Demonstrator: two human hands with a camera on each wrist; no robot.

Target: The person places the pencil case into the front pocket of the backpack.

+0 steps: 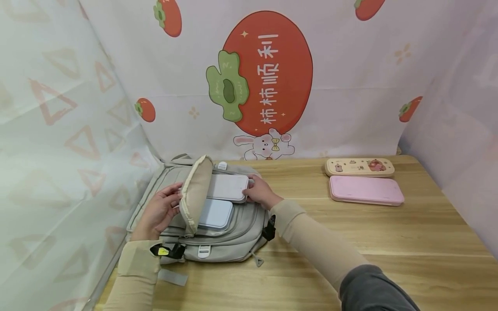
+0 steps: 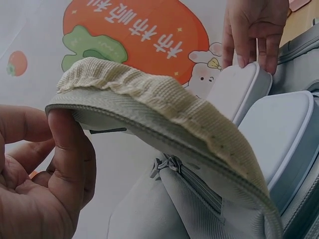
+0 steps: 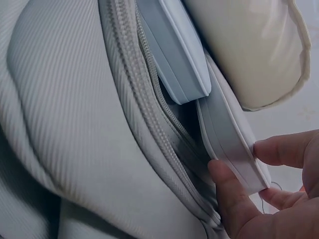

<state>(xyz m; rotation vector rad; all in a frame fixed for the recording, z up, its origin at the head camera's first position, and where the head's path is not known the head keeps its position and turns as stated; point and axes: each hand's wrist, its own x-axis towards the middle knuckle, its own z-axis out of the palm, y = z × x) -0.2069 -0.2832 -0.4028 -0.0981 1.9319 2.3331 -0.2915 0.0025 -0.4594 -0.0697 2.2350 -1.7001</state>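
A grey backpack (image 1: pixel 249 222) lies on the table with its front pocket unzipped. My left hand (image 1: pixel 159 212) holds the edge of the pocket flap (image 1: pixel 197 183) and keeps it raised, the fingers curled under its zipper edge (image 2: pixel 124 113) in the left wrist view. With my right hand (image 1: pixel 261 192) I grip the outer end of a white pencil case (image 1: pixel 229 186), thumb on one side and fingers on the other. Its far end is hidden behind the flap. Beside it, a light blue pencil case (image 1: pixel 215 213) sits partly inside the pocket (image 3: pixel 183 117).
To the right on the wooden table (image 1: pixel 303 263) lie a pink case (image 1: pixel 365 190) and a cream case with bear pictures (image 1: pixel 350 167). A printed cloth (image 1: pixel 338 86) hangs behind the table, and another sheet (image 1: pixel 58 151) stands close along the left.
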